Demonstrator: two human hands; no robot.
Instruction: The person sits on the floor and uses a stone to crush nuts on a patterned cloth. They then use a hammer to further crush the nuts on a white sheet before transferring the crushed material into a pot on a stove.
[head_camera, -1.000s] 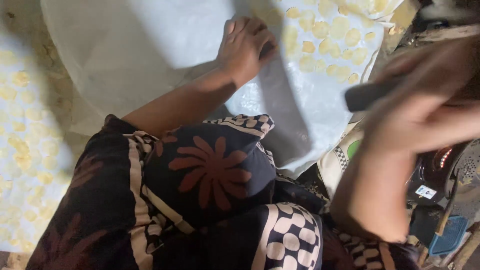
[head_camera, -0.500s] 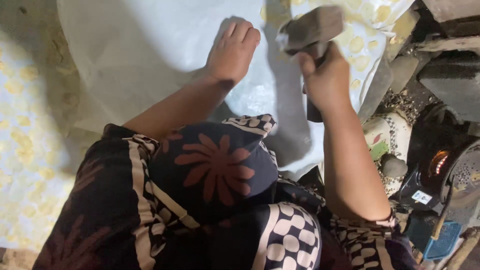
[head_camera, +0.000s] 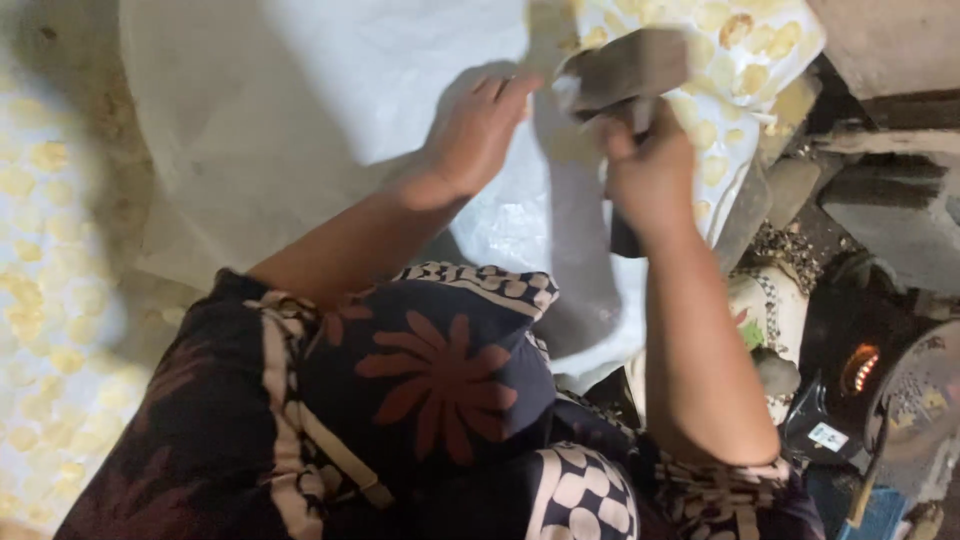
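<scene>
Fingers of the right hand (head_camera: 650, 175) clamp a mallet (head_camera: 625, 70); left hand (head_camera: 475, 130) fingers lie flat, together, on white plastic sheet (head_camera: 300, 110).

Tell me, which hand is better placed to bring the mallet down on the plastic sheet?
The right hand, probably. It already grips the mallet by its handle, with the head over the sheet. The left hand lies flat on the sheet, palm down, holding nothing.

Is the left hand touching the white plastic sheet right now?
Touching. The head view shows the left hand lying palm down on the white plastic sheet, with no gap beneath it, beside the mallet gripped in the right hand.
</scene>
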